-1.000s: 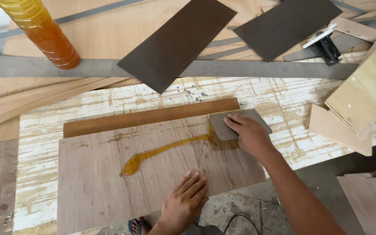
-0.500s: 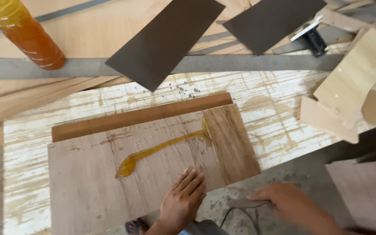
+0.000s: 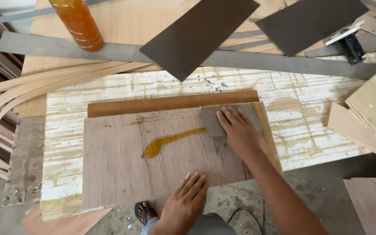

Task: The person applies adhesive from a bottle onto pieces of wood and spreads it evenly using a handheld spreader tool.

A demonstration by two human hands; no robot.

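- Two bare hands work over a rectangular wood-grain board [image 3: 122,169] lying flat on a paint-stained workbench [image 3: 310,130].
- Right hand [image 3: 239,130]: palm down, fingers close together and pressing on a flat grey spreader card [image 3: 210,121], which lies on the board's upper right part, touching the right end of the glue streak.
- Left hand [image 3: 186,200]: flat on the board's near edge, fingers extended and slightly fanned, gripping nothing.
- Amber glue streak [image 3: 170,141]: a thin line running from the card leftward, ending in a wider pool near the board's middle.
- Brown wooden strip [image 3: 170,103]: lies along the board's far edge, touching it.
- Orange ribbed bottle [image 3: 78,24]: stands upright at the bench's far left, well apart from the hands.
- Two dark sheets [image 3: 196,37] lie beyond the board, over a long grey strip [image 3: 257,58].
- Pale wooden offcuts [image 3: 370,113] sit stacked at the right.
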